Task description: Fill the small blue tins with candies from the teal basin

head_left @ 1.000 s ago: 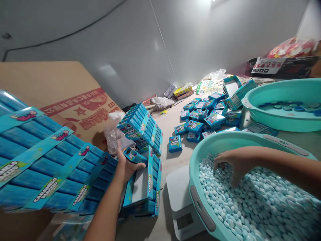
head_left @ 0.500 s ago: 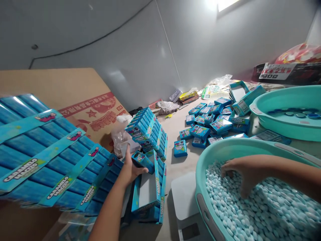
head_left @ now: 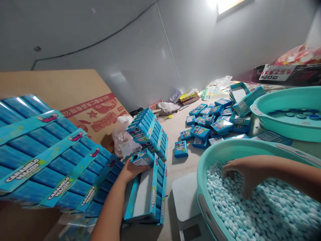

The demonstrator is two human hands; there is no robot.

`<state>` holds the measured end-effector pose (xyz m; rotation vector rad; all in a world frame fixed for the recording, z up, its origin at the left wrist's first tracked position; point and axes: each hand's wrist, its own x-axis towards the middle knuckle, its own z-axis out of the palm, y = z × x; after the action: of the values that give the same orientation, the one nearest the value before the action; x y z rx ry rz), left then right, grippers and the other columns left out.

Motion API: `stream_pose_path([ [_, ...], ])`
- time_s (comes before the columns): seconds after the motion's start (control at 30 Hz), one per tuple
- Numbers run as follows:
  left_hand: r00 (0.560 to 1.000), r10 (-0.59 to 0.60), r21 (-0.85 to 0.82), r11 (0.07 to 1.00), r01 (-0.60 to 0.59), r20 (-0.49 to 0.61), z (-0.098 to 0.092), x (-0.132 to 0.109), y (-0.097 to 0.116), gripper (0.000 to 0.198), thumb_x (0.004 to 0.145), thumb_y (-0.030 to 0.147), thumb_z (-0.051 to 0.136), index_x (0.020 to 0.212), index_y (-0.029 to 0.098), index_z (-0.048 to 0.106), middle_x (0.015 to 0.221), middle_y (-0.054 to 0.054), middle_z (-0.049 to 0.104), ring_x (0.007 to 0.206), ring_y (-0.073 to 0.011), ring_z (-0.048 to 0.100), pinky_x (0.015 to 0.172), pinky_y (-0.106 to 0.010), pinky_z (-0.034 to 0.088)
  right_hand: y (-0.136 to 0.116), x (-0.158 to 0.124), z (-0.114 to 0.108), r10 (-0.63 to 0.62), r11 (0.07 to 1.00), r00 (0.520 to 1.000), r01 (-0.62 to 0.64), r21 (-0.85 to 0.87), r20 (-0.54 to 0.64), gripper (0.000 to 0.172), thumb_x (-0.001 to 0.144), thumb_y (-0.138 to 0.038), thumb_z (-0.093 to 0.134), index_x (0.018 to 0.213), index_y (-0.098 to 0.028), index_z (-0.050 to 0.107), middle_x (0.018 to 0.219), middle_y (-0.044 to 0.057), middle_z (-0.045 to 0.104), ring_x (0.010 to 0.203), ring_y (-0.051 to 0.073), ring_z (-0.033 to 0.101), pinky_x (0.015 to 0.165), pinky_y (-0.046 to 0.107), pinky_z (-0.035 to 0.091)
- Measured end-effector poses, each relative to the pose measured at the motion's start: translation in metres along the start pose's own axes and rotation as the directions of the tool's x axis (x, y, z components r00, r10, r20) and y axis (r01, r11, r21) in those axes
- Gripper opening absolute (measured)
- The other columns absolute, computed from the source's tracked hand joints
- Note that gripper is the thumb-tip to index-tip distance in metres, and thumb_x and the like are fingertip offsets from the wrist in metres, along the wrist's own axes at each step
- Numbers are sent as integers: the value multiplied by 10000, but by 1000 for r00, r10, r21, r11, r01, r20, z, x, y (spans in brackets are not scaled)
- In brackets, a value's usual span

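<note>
My left hand (head_left: 131, 170) is closed round a small blue candy box (head_left: 142, 158) at the far end of a blue display tray (head_left: 142, 201). The tray's white bottom shows bare in front of the box, and a row of blue boxes lies along its right side. My right hand (head_left: 242, 175) rests in a turquoise basin (head_left: 200, 177) of pale blue candies (head_left: 225, 207). Its thumb and fingers are apart and curved down; the fingertips are partly hidden among the candies.
Filled display trays (head_left: 45, 157) are stacked at left by a cardboard carton (head_left: 75, 80), more (head_left: 147, 129) beyond my left hand. Loose candy boxes (head_left: 200, 132) lie mid-table. A white scale (head_left: 185, 197) stands beside the basin; another turquoise basin (head_left: 288, 130) with blue discs is behind.
My left hand has turned the candy box and brought it down onto the tray's far end. The tray has shifted slightly left at its near end. My right hand has hardly moved.
</note>
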<state>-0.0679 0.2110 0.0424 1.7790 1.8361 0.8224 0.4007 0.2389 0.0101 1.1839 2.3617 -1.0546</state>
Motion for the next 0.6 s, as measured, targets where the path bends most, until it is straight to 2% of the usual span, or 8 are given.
stream_pose_path([
  [0.1, 1000, -25, 20, 1000, 24, 11, -2, 7, -5, 682, 532, 474, 889, 1107, 153, 714, 1181, -145, 728, 1156, -373, 660, 1064, -523, 507, 2, 2, 1, 0, 1000, 1000, 0, -3, -1, 773, 476, -335, 865, 1223, -283, 675, 1121, 24, 674, 998, 310, 630, 812, 372, 436],
  [0.27, 988, -100, 53, 994, 94, 118, -6, 17, -17, 676, 414, 471, 917, 987, 151, 754, 1073, -134, 763, 1055, -384, 703, 999, -527, 552, 3, 3, 1, 4, 1000, 1000, -4, 6, 0, 798, 461, -343, 873, 1232, -291, 673, 1126, 28, 674, 1012, 313, 628, 798, 355, 428],
  [0.43, 991, -74, 99, 993, 63, 114, -12, 29, -16, 751, 415, 442, 922, 1096, 191, 733, 1213, -114, 721, 1198, -375, 639, 1122, -528, 452, 1, 2, 1, -18, 1000, 1000, 18, 11, -8, 747, 479, -347, 864, 1202, -293, 686, 1121, 23, 680, 1014, 313, 638, 799, 353, 435],
  [0.6, 987, -60, 84, 995, 48, 149, -10, 33, -16, 810, 404, 472, 917, 1125, 161, 715, 1262, -137, 696, 1213, -358, 633, 1127, -507, 448, 0, 0, 0, -21, 1000, 1000, 21, 10, -21, 724, 506, -340, 865, 1205, -282, 686, 1108, 25, 682, 989, 304, 639, 787, 361, 432],
])
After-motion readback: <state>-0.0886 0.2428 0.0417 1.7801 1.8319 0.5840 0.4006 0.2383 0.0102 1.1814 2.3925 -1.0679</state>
